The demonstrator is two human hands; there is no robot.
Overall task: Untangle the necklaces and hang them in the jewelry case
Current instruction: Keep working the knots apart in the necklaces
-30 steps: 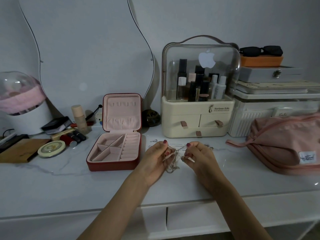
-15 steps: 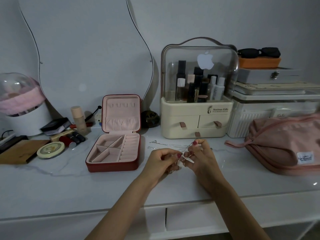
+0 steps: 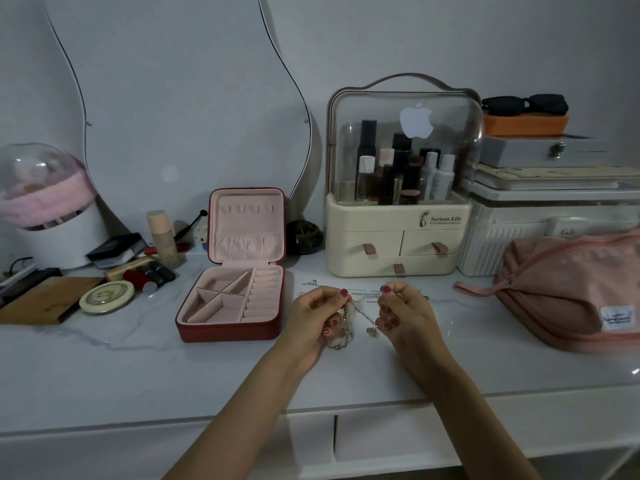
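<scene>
Thin silver necklaces hang in a tangle between my two hands, just above the white marble tabletop. My left hand pinches the chains on the left, with a loop dangling below its fingers. On the right, my right hand pinches chain too, and a small pendant hangs beneath it. More chain trails on the table behind my hands. The red jewelry case lies open left of my left hand, pink inside, its lid upright with a row of hooks and a pocket.
A cream cosmetics organiser stands behind my hands. A pink pouch lies at the right, before stacked white boxes. Lipsticks, a round tin, a wooden board and a domed white holder crowd the left. A mirror leans on the wall.
My hands have drawn slightly apart and shifted their grip on the chains; a loop and a pendant now hang lower between them. The case has not moved.
</scene>
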